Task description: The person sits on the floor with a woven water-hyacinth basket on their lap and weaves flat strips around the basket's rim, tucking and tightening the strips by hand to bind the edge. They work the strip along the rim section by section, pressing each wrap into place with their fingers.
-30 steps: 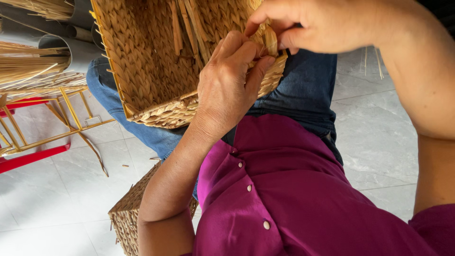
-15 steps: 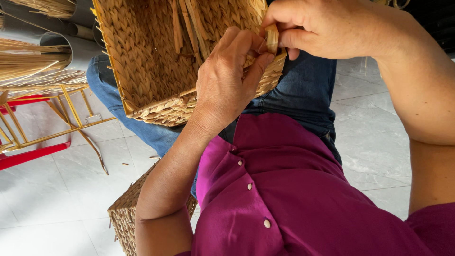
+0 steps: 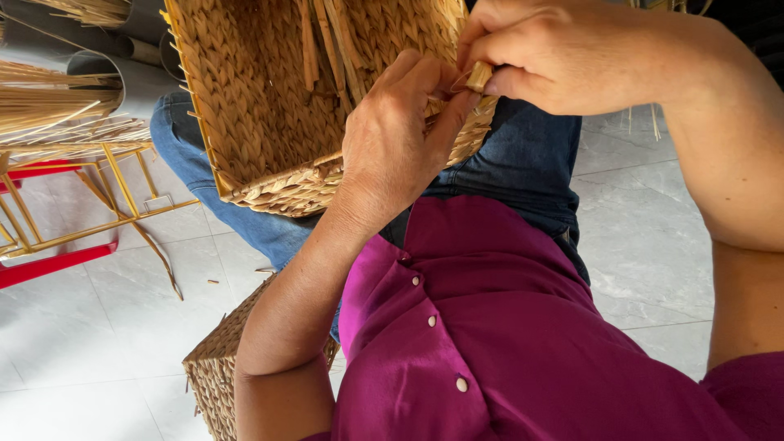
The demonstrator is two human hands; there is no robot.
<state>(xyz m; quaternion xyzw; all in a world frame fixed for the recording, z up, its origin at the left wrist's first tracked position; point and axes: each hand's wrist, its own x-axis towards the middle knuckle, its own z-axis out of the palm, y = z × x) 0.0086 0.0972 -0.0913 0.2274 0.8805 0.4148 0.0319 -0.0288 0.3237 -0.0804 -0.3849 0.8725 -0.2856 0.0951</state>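
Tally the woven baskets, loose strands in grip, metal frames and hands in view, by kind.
Woven baskets: 2, one on the lap, one on the floor
Strand pinched in grip: 1
Yellow wire frame: 1
Hands: 2, left, right
Total: 6

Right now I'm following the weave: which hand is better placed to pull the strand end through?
Probably the right hand: its fingertips already pinch the strand end at the basket rim, while the left hand presses against the rim.
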